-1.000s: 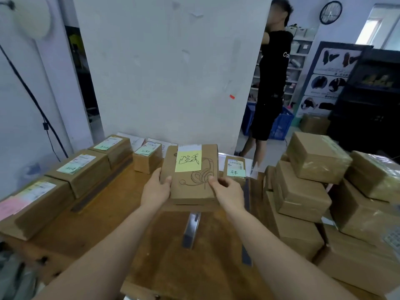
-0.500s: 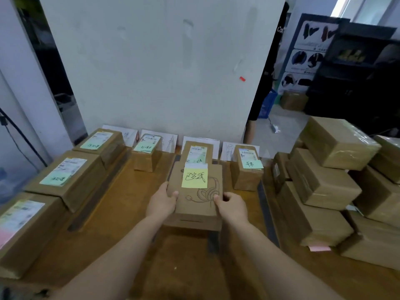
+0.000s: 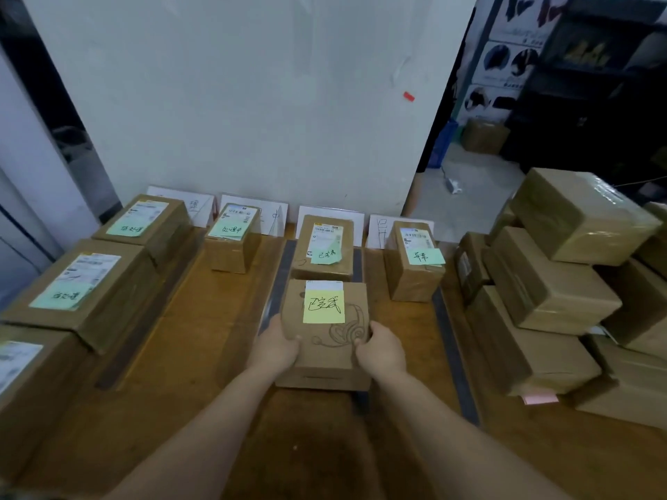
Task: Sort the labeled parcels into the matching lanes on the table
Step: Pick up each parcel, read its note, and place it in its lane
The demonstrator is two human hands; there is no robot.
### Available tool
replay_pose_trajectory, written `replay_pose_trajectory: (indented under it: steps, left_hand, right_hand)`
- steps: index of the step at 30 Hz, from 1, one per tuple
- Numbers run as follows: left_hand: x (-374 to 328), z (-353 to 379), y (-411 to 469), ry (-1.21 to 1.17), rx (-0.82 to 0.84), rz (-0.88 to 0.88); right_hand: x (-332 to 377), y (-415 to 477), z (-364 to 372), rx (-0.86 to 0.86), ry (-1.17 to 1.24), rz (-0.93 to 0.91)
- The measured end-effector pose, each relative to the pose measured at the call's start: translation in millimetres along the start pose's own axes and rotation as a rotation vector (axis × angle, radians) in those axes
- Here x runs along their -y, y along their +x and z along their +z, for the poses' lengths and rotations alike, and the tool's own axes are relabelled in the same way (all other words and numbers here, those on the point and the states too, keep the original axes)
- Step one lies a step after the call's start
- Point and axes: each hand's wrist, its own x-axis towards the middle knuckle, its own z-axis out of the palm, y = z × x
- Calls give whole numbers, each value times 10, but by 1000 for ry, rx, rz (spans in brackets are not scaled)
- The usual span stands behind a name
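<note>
Brown parcel [image 3: 325,341] bears a yellow note [image 3: 323,307] and headphone drawing [image 3: 348,330].

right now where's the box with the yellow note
Head view, centre: the yellow-note box is held between the left hand and right hand, just this side of the green-note parcel, third lane from left.

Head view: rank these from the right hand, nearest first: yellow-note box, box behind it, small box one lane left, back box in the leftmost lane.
1. Yellow-note box: held in the right hand, near centre.
2. Box behind it: same lane, farther back.
3. Small box: one lane left.
4. Back box: leftmost lane, far end.
</note>
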Motion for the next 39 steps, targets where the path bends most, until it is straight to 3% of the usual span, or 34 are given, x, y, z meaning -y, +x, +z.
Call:
replay_pose_trajectory:
  steps: [14, 24, 32, 39]
  left_hand:
    - [147, 95, 295, 70, 56, -11]
    - [129, 81, 350, 207, 31, 58]
    - [-320, -141, 311, 530, -51, 334]
    - [-1025, -111, 94, 694, -88, 577]
  right_hand:
    - [-4, 161, 212, 41, -128, 25]
    - [132, 112, 200, -1, -222, -63]
    - [352, -23, -333, -143, -164, -339]
    - [296, -84, -1062, -263, -300, -308]
